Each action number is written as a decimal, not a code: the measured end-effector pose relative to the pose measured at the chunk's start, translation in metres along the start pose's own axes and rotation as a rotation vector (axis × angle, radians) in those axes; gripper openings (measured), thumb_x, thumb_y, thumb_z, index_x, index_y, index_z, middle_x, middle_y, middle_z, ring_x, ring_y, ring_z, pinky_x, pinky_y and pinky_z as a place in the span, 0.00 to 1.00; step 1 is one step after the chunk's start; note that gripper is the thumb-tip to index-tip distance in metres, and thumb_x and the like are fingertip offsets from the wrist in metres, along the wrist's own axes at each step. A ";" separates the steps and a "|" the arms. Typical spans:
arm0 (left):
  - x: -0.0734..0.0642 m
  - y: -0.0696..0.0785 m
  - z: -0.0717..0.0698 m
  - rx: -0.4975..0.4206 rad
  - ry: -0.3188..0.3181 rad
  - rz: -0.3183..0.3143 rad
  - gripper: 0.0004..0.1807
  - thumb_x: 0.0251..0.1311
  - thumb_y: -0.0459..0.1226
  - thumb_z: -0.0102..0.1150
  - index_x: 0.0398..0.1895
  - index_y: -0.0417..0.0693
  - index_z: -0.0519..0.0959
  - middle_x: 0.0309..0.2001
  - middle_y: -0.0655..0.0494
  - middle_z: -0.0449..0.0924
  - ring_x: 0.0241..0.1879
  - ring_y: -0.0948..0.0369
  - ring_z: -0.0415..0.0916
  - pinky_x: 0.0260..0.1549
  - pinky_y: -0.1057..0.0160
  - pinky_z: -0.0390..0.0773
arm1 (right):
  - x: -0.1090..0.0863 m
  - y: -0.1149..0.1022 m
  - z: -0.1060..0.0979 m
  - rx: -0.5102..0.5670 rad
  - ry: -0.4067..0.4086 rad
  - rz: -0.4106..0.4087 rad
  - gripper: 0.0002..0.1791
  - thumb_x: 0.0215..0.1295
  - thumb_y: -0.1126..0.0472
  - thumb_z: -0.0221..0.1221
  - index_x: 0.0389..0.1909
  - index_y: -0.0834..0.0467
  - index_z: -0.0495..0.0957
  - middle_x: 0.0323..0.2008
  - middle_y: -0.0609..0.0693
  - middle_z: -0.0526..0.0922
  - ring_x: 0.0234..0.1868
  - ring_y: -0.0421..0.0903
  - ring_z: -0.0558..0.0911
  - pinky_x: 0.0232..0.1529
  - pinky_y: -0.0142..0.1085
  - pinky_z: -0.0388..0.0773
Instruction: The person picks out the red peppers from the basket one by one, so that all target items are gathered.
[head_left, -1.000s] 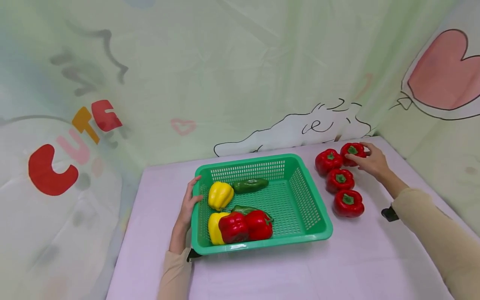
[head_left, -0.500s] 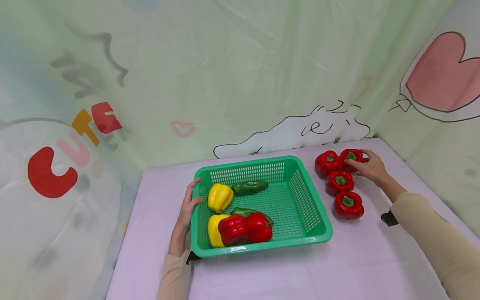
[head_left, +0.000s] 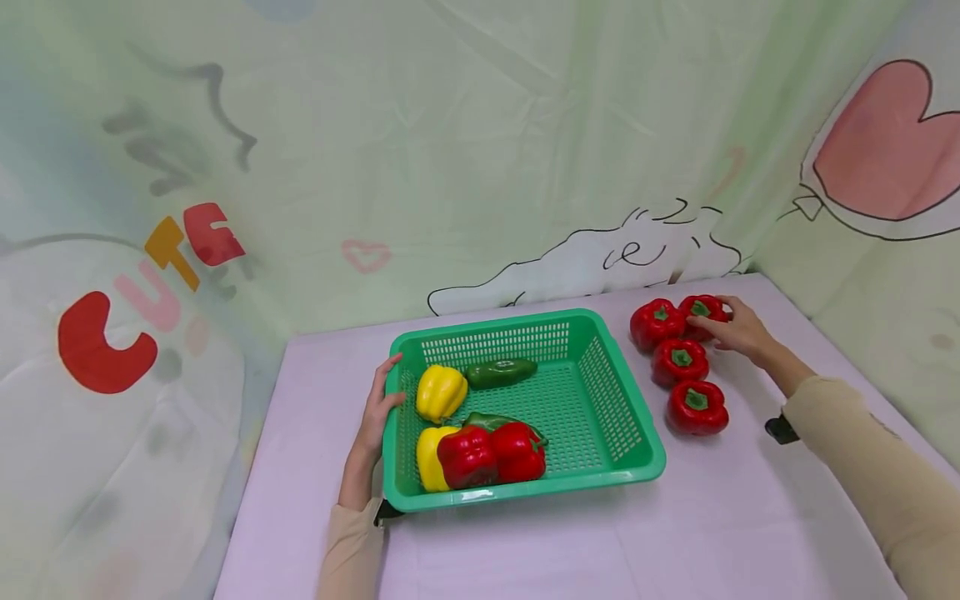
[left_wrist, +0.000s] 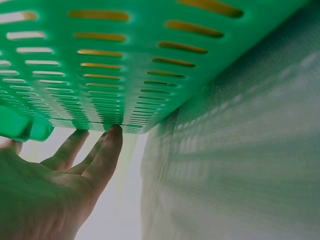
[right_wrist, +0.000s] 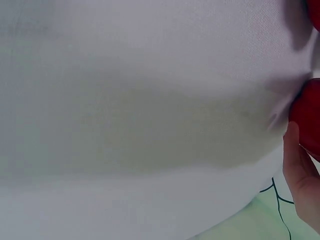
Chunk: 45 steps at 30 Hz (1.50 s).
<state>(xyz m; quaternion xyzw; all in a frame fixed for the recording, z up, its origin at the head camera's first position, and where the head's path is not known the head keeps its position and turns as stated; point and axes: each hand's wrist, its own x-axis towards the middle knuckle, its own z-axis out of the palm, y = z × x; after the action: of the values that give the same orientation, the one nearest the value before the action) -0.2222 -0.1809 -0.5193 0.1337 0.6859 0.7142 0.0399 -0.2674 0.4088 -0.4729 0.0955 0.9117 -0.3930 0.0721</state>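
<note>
A green plastic basket [head_left: 525,492] stands tilted on the table, its left side held by my left hand [head_left: 373,417], with fingers and thumb at the rim. In the left wrist view, the fingers [left_wrist: 102,155] reach up against the slotted wall from outside. Inside the basket are two yellow bell peppers [head_left: 441,392], two red bell peppers [head_left: 517,452] and two long green peppers [head_left: 501,372]. Far to the right, my right hand [head_left: 742,329] holds a red bell pepper [head_left: 700,307] between thumb and fingers. The right wrist view shows only part of this red pepper [right_wrist: 307,112].
Three more red bell peppers stand close together right of the basket: one at the back [head_left: 647,327], a middle one [head_left: 667,365] and a near one [head_left: 693,421]. A printed cloth backdrop [head_left: 450,167] rises behind the lilac-covered table [head_left: 562,558].
My right hand and the far red bell pepper have shifted slightly nearer and left, up against its neighbours. My left hand and the basket stay in place.
</note>
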 end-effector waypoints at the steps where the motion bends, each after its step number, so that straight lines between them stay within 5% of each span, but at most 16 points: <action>1: 0.000 0.000 0.000 0.001 -0.001 -0.002 0.34 0.65 0.30 0.39 0.76 0.48 0.52 0.75 0.41 0.50 0.65 0.42 0.60 0.59 0.46 0.69 | 0.000 0.000 -0.001 -0.010 -0.003 0.006 0.53 0.70 0.40 0.50 0.73 0.74 0.34 0.66 0.79 0.50 0.62 0.73 0.61 0.49 0.55 0.78; 8: 0.001 0.001 0.001 -0.011 -0.013 -0.002 0.34 0.65 0.30 0.39 0.76 0.48 0.51 0.74 0.41 0.51 0.63 0.42 0.61 0.54 0.57 0.73 | -0.002 0.000 -0.009 -0.080 -0.024 0.003 0.54 0.71 0.37 0.46 0.72 0.75 0.33 0.66 0.81 0.49 0.63 0.75 0.57 0.56 0.63 0.69; 13: -0.001 0.001 0.001 -0.010 -0.008 0.002 0.34 0.65 0.29 0.39 0.76 0.48 0.52 0.74 0.41 0.51 0.64 0.42 0.61 0.56 0.55 0.73 | -0.006 -0.009 -0.019 -0.153 0.005 -0.042 0.51 0.71 0.38 0.44 0.72 0.75 0.37 0.65 0.83 0.50 0.63 0.77 0.55 0.57 0.68 0.63; 18: -0.001 0.001 0.000 -0.004 -0.003 0.007 0.33 0.65 0.30 0.39 0.76 0.47 0.52 0.74 0.41 0.51 0.65 0.42 0.60 0.59 0.47 0.69 | -0.012 -0.025 -0.021 -0.169 0.020 -0.097 0.49 0.71 0.41 0.48 0.74 0.72 0.40 0.66 0.80 0.52 0.64 0.77 0.57 0.55 0.68 0.65; 24: -0.001 0.000 0.000 -0.016 -0.004 0.006 0.33 0.65 0.30 0.38 0.75 0.47 0.52 0.73 0.41 0.53 0.63 0.43 0.61 0.54 0.59 0.74 | -0.027 -0.057 -0.019 -0.170 0.026 -0.189 0.48 0.69 0.45 0.55 0.76 0.67 0.43 0.69 0.75 0.53 0.65 0.74 0.59 0.53 0.67 0.68; 34: -0.002 -0.001 0.001 -0.016 0.007 0.009 0.33 0.65 0.30 0.38 0.75 0.49 0.53 0.73 0.42 0.53 0.63 0.44 0.61 0.52 0.63 0.75 | -0.060 -0.113 0.005 -0.157 0.020 -0.382 0.39 0.68 0.53 0.59 0.73 0.63 0.55 0.68 0.68 0.63 0.63 0.69 0.68 0.51 0.62 0.73; 45: -0.001 0.000 0.000 -0.019 -0.004 0.007 0.34 0.65 0.30 0.38 0.76 0.47 0.52 0.74 0.41 0.51 0.65 0.43 0.59 0.60 0.47 0.68 | -0.090 -0.144 0.043 -0.112 -0.045 -0.567 0.36 0.64 0.58 0.63 0.70 0.62 0.62 0.66 0.64 0.69 0.60 0.65 0.73 0.48 0.60 0.77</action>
<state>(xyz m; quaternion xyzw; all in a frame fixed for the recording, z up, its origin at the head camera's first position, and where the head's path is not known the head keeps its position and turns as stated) -0.2210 -0.1809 -0.5193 0.1369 0.6785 0.7206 0.0400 -0.2111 0.2700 -0.3829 -0.1758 0.9205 -0.3486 -0.0152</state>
